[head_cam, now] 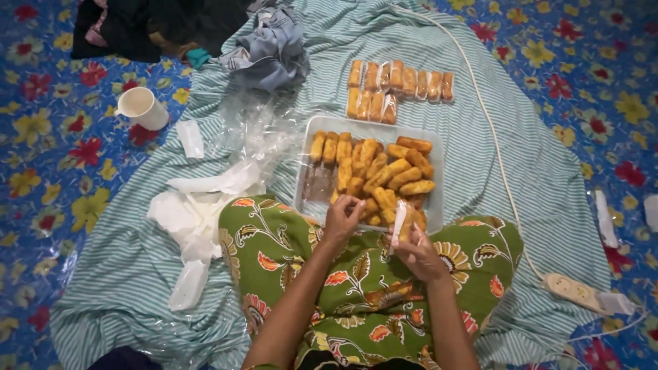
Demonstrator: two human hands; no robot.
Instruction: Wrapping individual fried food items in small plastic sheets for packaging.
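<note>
- Your right hand (pixel 419 255) was closed around one fried roll (pixel 406 225) together with a small clear wrapper (pixel 397 223), held upright over your lap at about 6 o'clock of the tray.
- Your left hand (pixel 340 219) sat just beside it at 9 o'clock, fingertips pinched together at the tray's near edge; whether that grip held anything, I could not tell.
- The white tray (pixel 307 168) lay straight ahead at 12 o'clock from your hands, touching your knees, with a loose heap of golden fried rolls (pixel 384 175) filling its right and middle part and the left strip mostly bare.
- Beyond the tray, at 12 o'clock, two short rows of wrapped rolls (pixel 397 88) lay on the striped cloth (pixel 137 267).
- At 10 o'clock of the tray were crumpled clear plastic sheets (pixel 250 130), and at 9 o'clock white plastic bags (pixel 195 219) spilled beside your left knee.
- A white mug (pixel 142 107) stood farther out at 10 o'clock, at the cloth's edge on the flowered floor mat (pixel 48 171).
- A grey bundle of clothing (pixel 271 48) lay at 11 o'clock.
- A white cable (pixel 497 154) ran down the right side to a power strip (pixel 572 288) at 4 o'clock.
</note>
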